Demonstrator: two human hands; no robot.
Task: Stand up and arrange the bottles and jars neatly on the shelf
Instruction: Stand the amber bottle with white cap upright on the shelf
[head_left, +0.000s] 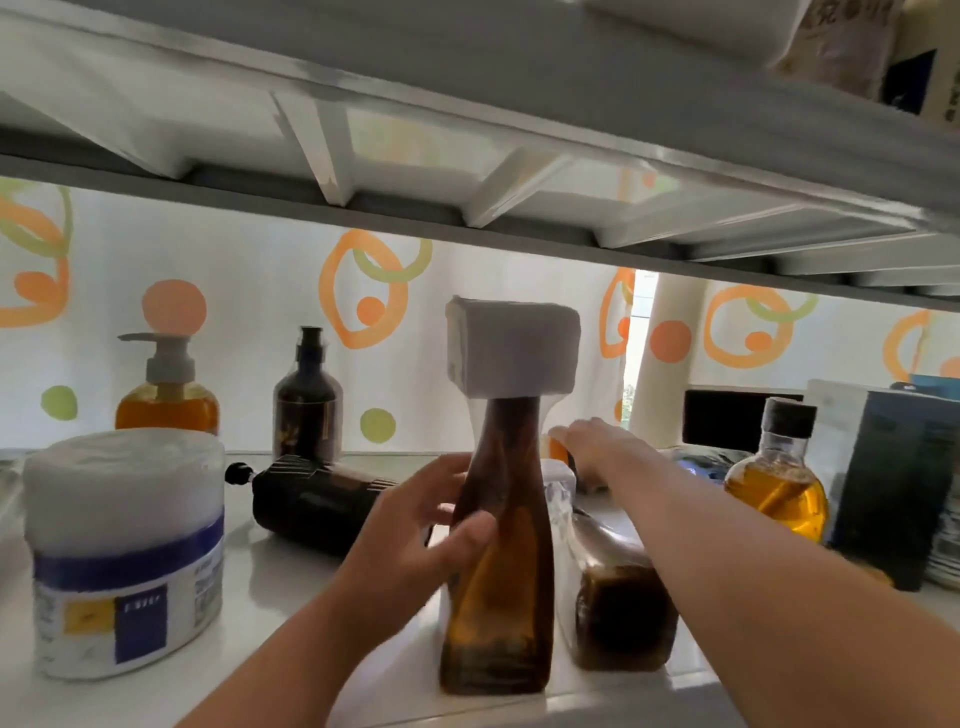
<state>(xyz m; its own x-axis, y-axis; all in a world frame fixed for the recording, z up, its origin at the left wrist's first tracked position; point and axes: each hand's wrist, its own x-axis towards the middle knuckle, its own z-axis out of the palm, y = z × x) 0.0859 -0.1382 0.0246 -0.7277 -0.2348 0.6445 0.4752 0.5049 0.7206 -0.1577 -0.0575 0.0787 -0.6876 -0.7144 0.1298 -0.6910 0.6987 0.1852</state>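
left hand (415, 525) grips tall bottle (498, 571), frame centre; right hand (592, 447) grip unclear behind it; forearm (727, 530) may topple short bottle (618, 613).

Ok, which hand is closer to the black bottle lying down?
Left. Left hand is beside the black bottle; right hand reaches farther right, beyond the tall bottle.
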